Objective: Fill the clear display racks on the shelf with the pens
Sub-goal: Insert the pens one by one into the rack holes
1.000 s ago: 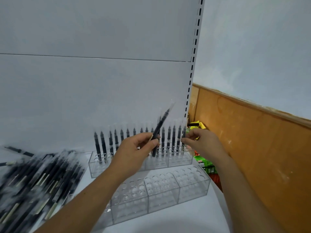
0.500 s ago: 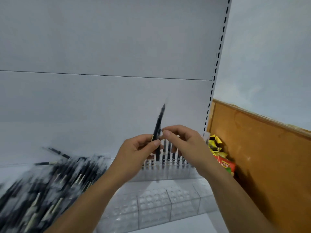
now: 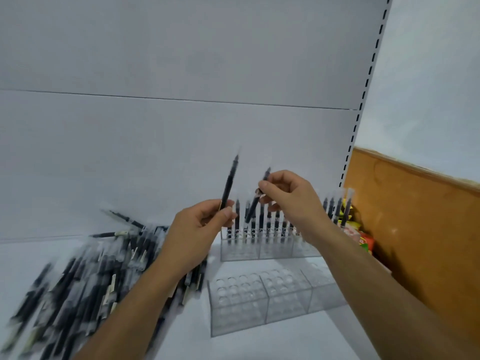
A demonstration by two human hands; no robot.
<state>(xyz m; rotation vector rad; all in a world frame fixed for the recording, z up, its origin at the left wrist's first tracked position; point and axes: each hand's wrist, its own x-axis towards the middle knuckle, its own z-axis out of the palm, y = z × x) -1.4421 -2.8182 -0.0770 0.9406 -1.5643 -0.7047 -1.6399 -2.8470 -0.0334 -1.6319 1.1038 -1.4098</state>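
Left hand [image 3: 200, 229]: grip curled round a black pen [image 3: 230, 183], pointing up.
Right hand [image 3: 291, 201]: grip pinching a second pen [image 3: 252, 211] over the back rack [image 3: 275, 252].

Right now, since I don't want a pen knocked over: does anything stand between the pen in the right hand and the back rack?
Nothing visible lies between them. The right hand holds its pen tilted above the back rack, whose standing pens are close to its lower end. The left hand is off to the left.

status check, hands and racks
Left hand grips upright pen, right hand pinches second pen. Rear rack part filled, front rack empty. Nothing blocking.
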